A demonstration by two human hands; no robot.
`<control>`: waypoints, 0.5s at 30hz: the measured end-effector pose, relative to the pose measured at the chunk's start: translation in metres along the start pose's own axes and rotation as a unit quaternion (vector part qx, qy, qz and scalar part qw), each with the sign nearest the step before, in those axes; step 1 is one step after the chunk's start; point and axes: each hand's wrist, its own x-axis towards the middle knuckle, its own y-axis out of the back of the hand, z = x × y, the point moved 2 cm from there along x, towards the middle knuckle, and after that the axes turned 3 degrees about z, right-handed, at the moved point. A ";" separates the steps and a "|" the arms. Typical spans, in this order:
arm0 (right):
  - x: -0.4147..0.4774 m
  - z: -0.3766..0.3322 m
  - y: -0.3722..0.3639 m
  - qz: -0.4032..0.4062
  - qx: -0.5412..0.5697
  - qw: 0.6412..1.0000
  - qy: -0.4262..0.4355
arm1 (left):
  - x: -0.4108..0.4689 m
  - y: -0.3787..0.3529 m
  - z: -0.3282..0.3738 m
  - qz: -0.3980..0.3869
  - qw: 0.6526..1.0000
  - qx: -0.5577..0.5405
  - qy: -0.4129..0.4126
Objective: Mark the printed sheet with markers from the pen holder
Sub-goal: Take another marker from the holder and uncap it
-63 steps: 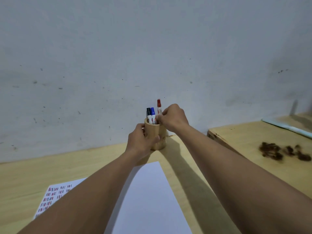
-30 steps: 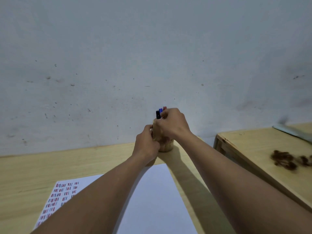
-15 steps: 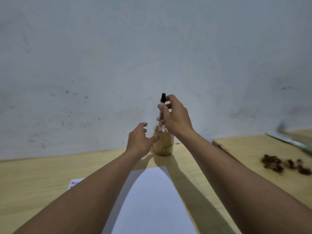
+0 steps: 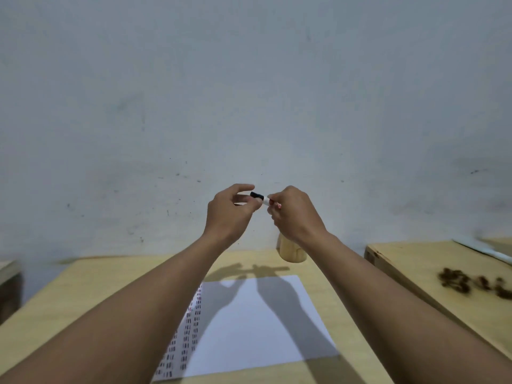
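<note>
Both arms reach out over the tabletop (image 4: 83, 289), raised well above it, and the two hands meet in front of the pale wall (image 4: 249, 92). Between them is a marker (image 4: 263, 199) lying roughly level, its black cap (image 4: 256, 195) pointing toward the left. The right hand (image 4: 295, 214) is clenched around the white barrel, hiding most of it, with only a short stretch of barrel showing beside the cap. The left hand (image 4: 228, 210) pinches the black cap between thumb and forefinger, its other fingers loosely curled. The cap sits on the barrel, as far as can be seen.

Below the right wrist stands the wooden pen holder (image 4: 291, 252), a round light-coloured cup near the wall; its top is hidden behind the hand, so I cannot tell what is left in it.

Closer to the person, a white sheet (image 4: 266, 322) lies flat on the tabletop, crossed by the shadows of both arms. Just at its left edge, partly under it and partly covered by the left forearm, is the printed sheet (image 4: 191, 331), showing columns of small dark and red marks.

To the right, a second wooden surface (image 4: 415, 259) stands beside the tabletop, apart by a narrow gap. On it lie clumps of something dark brown (image 4: 454, 279), blurred, and a pale long object (image 4: 487, 252) near the far edge, too smeared to identify.
</note>
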 end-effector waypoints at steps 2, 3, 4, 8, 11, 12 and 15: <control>-0.006 -0.008 0.000 -0.003 -0.030 0.999 0.012 | -0.006 0.008 0.006 0.000 1.000 -0.009 -0.006; -0.009 -0.011 0.000 0.000 -0.030 0.999 0.015 | -0.008 0.012 0.008 0.003 1.000 -0.012 -0.008; -0.013 -0.016 0.002 0.008 -0.019 1.000 0.009 | -0.011 0.015 0.011 0.007 1.000 -0.013 -0.008; -0.033 -0.040 0.010 0.098 0.095 0.989 -0.059 | -0.017 0.031 0.014 0.031 0.997 -0.065 0.028; -0.046 -0.056 0.010 0.072 0.253 0.942 -0.210 | -0.020 0.041 0.015 0.038 0.992 -0.109 0.059; -0.048 -0.060 0.007 0.034 0.330 0.904 -0.271 | -0.022 0.044 0.016 0.030 0.991 -0.116 0.065; -0.053 -0.073 -0.003 -0.023 0.564 0.732 -0.382 | -0.028 0.053 0.017 -0.011 0.989 -0.126 0.077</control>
